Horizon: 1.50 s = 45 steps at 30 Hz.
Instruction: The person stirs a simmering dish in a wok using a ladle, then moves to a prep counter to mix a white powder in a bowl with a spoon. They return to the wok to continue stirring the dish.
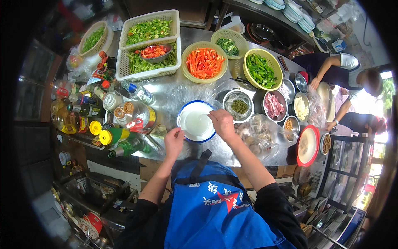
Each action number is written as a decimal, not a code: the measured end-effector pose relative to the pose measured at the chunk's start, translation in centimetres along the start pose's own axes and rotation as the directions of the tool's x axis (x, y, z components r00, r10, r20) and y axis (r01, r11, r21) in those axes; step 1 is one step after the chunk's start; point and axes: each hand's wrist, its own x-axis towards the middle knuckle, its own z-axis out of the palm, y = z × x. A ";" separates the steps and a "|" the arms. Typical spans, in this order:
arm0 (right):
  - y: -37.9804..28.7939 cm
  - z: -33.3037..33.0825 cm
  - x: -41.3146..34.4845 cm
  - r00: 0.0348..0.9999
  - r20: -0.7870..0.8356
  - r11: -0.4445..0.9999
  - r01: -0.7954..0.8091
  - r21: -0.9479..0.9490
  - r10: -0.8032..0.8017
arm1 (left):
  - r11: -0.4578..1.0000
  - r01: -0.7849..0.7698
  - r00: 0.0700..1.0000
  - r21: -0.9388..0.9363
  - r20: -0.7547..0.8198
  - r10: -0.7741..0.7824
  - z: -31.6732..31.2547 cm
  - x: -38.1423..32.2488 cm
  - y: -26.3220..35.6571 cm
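Before me on the steel table stands a white bowl with a blue rim (182, 109), holding cloudy whitish liquid (196, 124). At its near left rim, my left hand (174, 141) has its thumb and fingers on the edge. My right hand (222, 123) reaches over the right side of the rim with fingertips pinched together. They seem to hold a small clear utensil, perhaps a spoon, dipping into the liquid; its shape is blurred. Just right of that hand is a metal pot with chopped green bits in plastic film (239, 106).
Bottles and jars (121, 116) crowd the left. Behind are baskets of cut red peppers (205, 63), green peppers (261, 70) and greens (149, 32). A plastic bag (261, 137), a bowl of raw meat (274, 107) and a red-rimmed board (307, 146) lie right. Another person (342, 71) works beyond.
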 end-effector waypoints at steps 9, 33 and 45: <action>-0.3 2.0 -2.8 0.917 0.400 0.977 0.089 -0.194 -0.004 | 0.933 0.277 0.955 -0.228 0.167 -0.243 1.6 -0.4 -1.2; -0.8 2.6 -3.4 0.976 0.128 0.980 -0.185 0.071 0.175 | 0.894 0.309 0.950 -0.324 0.068 -0.303 1.3 0.1 -0.4; -1.2 2.8 -4.0 0.964 0.216 0.984 -0.169 0.052 0.154 | 0.897 0.313 0.949 -0.312 0.087 -0.302 1.4 0.2 -0.4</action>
